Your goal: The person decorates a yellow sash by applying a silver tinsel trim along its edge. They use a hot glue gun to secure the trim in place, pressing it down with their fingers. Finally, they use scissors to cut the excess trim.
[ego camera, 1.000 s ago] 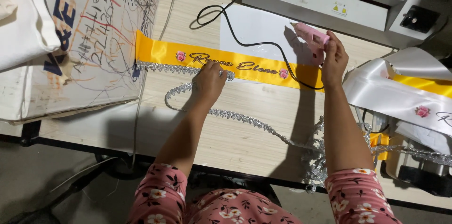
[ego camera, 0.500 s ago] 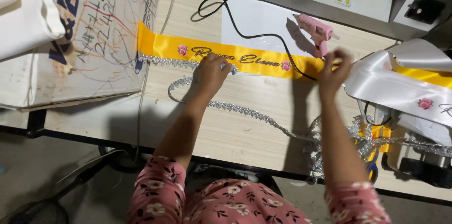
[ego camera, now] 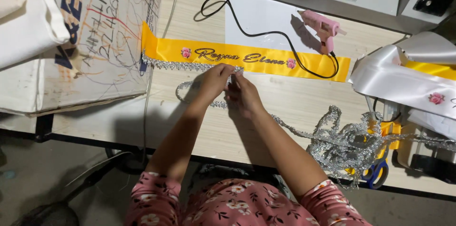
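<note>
Looking down from my head, my left hand (ego camera: pixel 214 79) and my right hand (ego camera: pixel 243 94) meet at the lower edge of the yellow ribbon (ego camera: pixel 247 58), which lies flat across the wooden tabletop (ego camera: pixel 294 100). Both hands are pinched narrow on the silver trim (ego camera: pixel 183 65), right where its laid part along the ribbon's edge ends. From my fingers the loose trim loops to the left and also trails off to the right, into a tangled pile (ego camera: pixel 349 147) near the tabletop's front edge. Blue-handled scissors (ego camera: pixel 375 173) lie partly under that pile. A pink glue gun (ego camera: pixel 323 26) rests beyond the ribbon, its black cord (ego camera: pixel 266 31) crossing over the ribbon's right part. A white ribbon (ego camera: pixel 403 83) is heaped to my right. A scribbled cardboard sheet (ego camera: pixel 95 36) lies to my left.
</note>
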